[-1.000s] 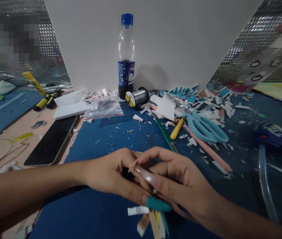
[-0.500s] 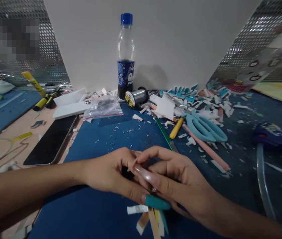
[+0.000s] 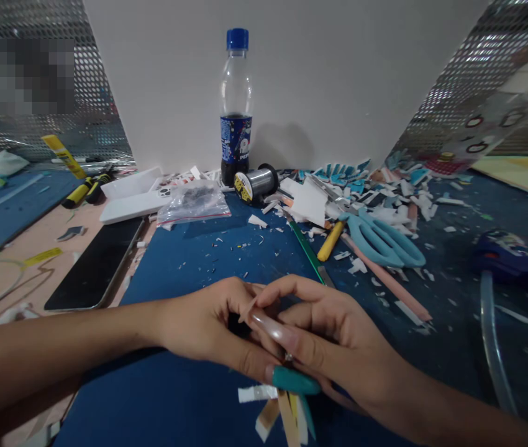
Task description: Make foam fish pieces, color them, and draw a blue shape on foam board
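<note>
My left hand (image 3: 217, 329) and my right hand (image 3: 333, 335) meet over the blue mat, fingers curled in against each other. The right thumb and forefinger come together in a pinch beside the left fingers. Under the left thumb, with its long teal nail, a fan of narrow strips (image 3: 285, 410) in white, tan, yellow and teal sticks out toward me. Whether a hand grips these strips is hidden, and so is whatever lies between the fingers. Just beyond the right hand rests a green-handled craft knife (image 3: 305, 245).
Light-blue scissors (image 3: 380, 239), a pink stick (image 3: 387, 279) and a heap of foam scraps (image 3: 399, 198) lie right of centre. Behind stand a cola bottle (image 3: 236, 136) and a wire spool (image 3: 257, 184). A phone (image 3: 96, 264) is left, a glue gun (image 3: 515, 257) right.
Both hands keep almost the same pose and place. The whole view has shifted very slightly downward; nothing has visibly been picked up or let go.
</note>
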Available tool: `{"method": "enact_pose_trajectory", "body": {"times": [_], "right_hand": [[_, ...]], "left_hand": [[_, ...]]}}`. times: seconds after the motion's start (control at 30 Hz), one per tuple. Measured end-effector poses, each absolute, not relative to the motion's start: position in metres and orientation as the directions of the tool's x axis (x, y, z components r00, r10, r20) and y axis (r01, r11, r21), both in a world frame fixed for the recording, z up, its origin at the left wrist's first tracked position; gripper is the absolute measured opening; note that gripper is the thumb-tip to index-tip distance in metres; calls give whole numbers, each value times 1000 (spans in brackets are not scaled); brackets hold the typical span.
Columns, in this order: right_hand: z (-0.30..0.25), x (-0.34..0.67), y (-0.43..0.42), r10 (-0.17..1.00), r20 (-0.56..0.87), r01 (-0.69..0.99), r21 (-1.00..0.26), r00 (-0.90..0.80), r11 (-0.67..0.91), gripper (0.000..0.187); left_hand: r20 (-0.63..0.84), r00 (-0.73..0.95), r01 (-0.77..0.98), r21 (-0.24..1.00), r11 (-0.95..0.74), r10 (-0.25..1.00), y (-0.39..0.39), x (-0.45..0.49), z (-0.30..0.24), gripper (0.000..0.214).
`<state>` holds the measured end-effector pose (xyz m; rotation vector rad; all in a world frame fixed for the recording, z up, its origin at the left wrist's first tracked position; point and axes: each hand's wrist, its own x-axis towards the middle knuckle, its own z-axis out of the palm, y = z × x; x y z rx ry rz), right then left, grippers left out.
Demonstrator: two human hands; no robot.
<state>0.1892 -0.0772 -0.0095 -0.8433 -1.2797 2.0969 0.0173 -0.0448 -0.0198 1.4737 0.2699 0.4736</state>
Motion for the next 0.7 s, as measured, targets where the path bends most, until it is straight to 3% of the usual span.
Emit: {"method": "enact_pose_trajectory", "body": {"times": [0.7], "right_hand": [[-9, 190, -78, 714, -232, -119, -906, -660, -405, 21]], "left_hand": [[104, 877, -137, 990, 37, 469, -45, 17, -19, 12]]}}
